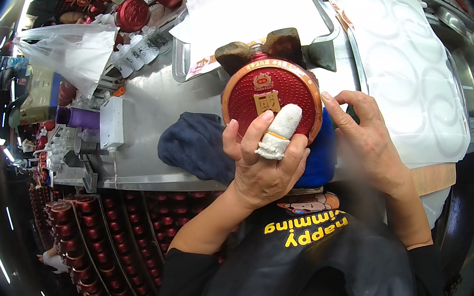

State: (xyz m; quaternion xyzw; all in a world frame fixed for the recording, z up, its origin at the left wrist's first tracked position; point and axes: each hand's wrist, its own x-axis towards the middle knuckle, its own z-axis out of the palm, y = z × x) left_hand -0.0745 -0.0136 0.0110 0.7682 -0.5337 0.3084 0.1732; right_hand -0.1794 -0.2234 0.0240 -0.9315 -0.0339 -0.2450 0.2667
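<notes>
A round, flat red bottle (240,98) with a studded face, a gold emblem plate and an orange patterned band around its rim stands in front of me. Its neck rises between two dark, worn pads (284,46). My left hand (265,165) is curled against the lower face of the bottle, gripping it. One of its fingers wears a white cloth cover (286,123) with a yellow elastic band. At the bottle's right rim is my right hand (367,133), its fingers apart and one fingertip at the orange band. Blue cloth (321,159) lies under the bottle's lower edge.
A dark blue cloth (193,144) lies left of the bottle on the metal table (141,106). Behind is a metal tray (180,58) with white sheets. More sheets (416,75) are stacked at the right. A white box (110,124) stands at left, above racks of red bottles (87,241).
</notes>
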